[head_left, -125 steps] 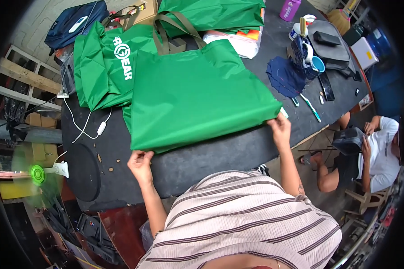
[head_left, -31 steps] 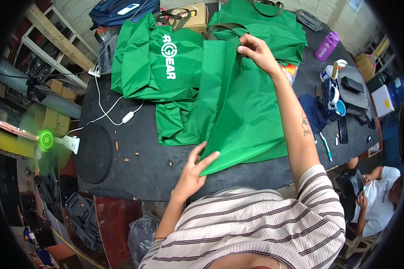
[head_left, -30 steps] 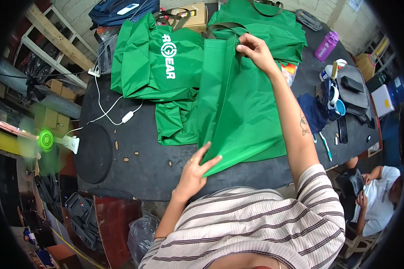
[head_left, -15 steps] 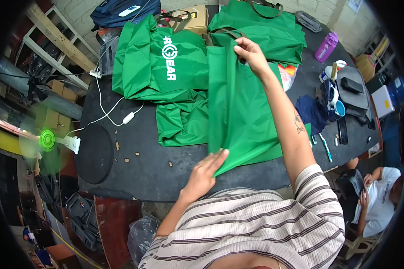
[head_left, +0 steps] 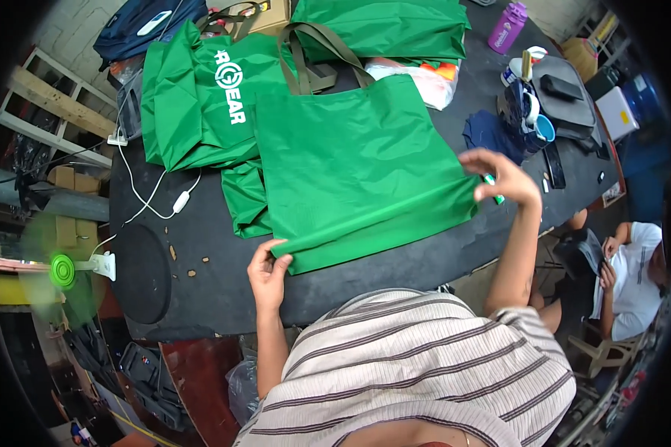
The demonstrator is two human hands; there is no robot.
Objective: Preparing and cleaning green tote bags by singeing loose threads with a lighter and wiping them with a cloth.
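Note:
A plain green tote bag point(head_left: 358, 149) with dark olive handles lies spread on the dark table in front of me, its handles pointing away. At its near left corner my left hand point(head_left: 267, 274) pinches the fabric between thumb and fingers. My right hand point(head_left: 505, 181) is beside the bag's right lower corner, with thumb and fingers curved and apart. Whether its thumb touches the fabric is hard to tell. Left of this bag, partly under it, lies another green bag point(head_left: 194, 112) with white print. A crease runs across the spread bag near its bottom edge.
Another green bag point(head_left: 380, 30) lies at the back, near a clear plastic bag point(head_left: 429, 86). To the right are a purple bottle point(head_left: 508, 27), navy cloth point(head_left: 492, 134) and a grey bag point(head_left: 566, 104). A small fan point(head_left: 62, 271) spins at left; a person point(head_left: 634, 276) sits at right.
The green tote bag, earlier folded over and lifted by my right hand, now lies spread out. My right hand came down from the handle end to the right corner; the view shifted.

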